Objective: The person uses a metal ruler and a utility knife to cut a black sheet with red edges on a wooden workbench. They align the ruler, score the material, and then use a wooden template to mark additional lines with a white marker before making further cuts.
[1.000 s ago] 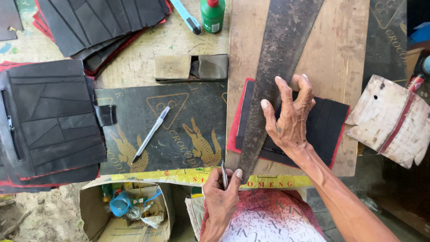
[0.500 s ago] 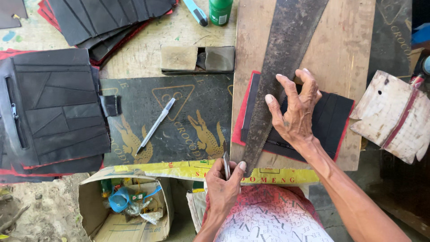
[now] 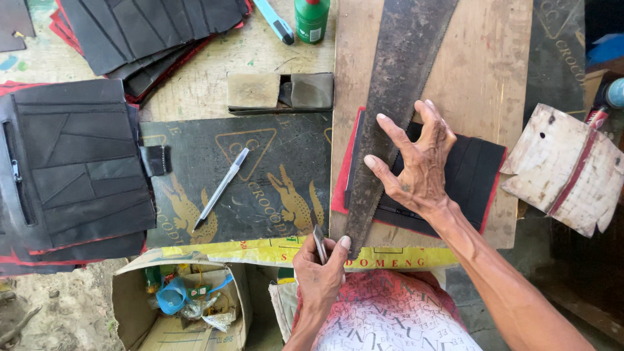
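Blade, small & thin, pinched in left hand at bench's near edge, just under saw blade tip. Saw's left edge runs diagonally w/ bare wood board beside. Right hand, fingers spread, presses saw onto black-red leather piece.

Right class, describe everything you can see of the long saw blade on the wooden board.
The saw blade is long, dark, rusty-looking metal, toothed along its right edge, tapering toward the person. It lies flat and slanted across the wooden board, over the black-and-red piece. The right hand presses fingertips on it; the left hand, holding a small blade, is at its near tip.
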